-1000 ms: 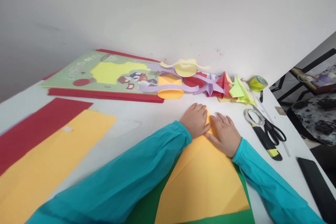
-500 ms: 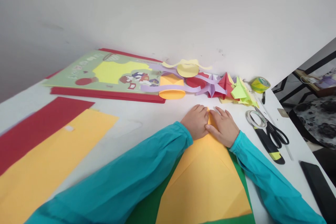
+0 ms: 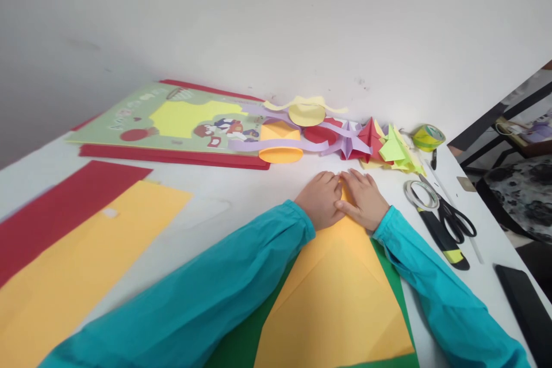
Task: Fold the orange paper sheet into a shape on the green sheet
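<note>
A folded orange paper sheet (image 3: pixel 334 293) lies on a green sheet (image 3: pixel 241 345) on the white table (image 3: pixel 224 201). It narrows to a point at the far end. My left hand (image 3: pixel 321 198) and my right hand (image 3: pixel 365 198) lie side by side on that point, fingers flat and pressing it down. Both arms wear teal sleeves. Neither hand grips anything.
Red (image 3: pixel 60 207) and orange (image 3: pixel 73 276) paper sheets lie at the left. A craft book (image 3: pixel 172 121) and several folded paper shapes (image 3: pixel 366 141) sit by the wall. A tape roll (image 3: pixel 420 194), scissors (image 3: pixel 448 224), green tape (image 3: pixel 428 137) and a black phone (image 3: pixel 524 305) are at the right.
My right hand has slid forward and left along the fold until it rests close against my left hand at the paper's tip. The left hand has hardly moved.
</note>
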Demonstrator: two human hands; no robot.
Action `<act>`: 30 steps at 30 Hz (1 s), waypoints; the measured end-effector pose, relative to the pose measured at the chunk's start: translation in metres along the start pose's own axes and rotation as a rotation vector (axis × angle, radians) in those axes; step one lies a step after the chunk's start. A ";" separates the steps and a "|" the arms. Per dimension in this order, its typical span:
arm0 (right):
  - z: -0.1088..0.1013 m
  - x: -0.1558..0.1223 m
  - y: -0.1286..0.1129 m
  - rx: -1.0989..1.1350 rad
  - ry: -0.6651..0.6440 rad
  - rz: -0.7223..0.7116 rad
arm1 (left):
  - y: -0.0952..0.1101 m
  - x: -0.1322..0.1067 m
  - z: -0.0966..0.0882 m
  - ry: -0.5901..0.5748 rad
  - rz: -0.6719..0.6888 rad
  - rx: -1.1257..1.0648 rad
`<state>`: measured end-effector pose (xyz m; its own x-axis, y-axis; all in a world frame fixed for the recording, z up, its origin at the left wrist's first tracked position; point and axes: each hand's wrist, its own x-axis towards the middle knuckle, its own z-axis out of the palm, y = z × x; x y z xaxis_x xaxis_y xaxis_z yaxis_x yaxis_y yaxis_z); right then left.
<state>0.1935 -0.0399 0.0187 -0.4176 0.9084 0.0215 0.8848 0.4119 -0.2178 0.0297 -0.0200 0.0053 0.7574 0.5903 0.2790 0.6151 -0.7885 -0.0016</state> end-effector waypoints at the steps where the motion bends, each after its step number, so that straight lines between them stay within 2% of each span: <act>1: 0.001 0.001 0.001 0.007 0.000 -0.003 | 0.000 0.000 0.000 0.000 0.001 0.003; 11: 0.005 0.002 0.003 -0.018 0.000 -0.021 | -0.001 -0.001 0.004 0.066 0.018 0.028; 30: 0.009 -0.011 -0.001 -0.076 0.146 -0.050 | 0.001 -0.002 0.002 0.031 -0.021 0.073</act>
<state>0.1949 -0.0507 0.0104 -0.4316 0.8853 0.1733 0.8792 0.4558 -0.1387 0.0293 -0.0214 0.0028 0.7380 0.5999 0.3090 0.6457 -0.7608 -0.0653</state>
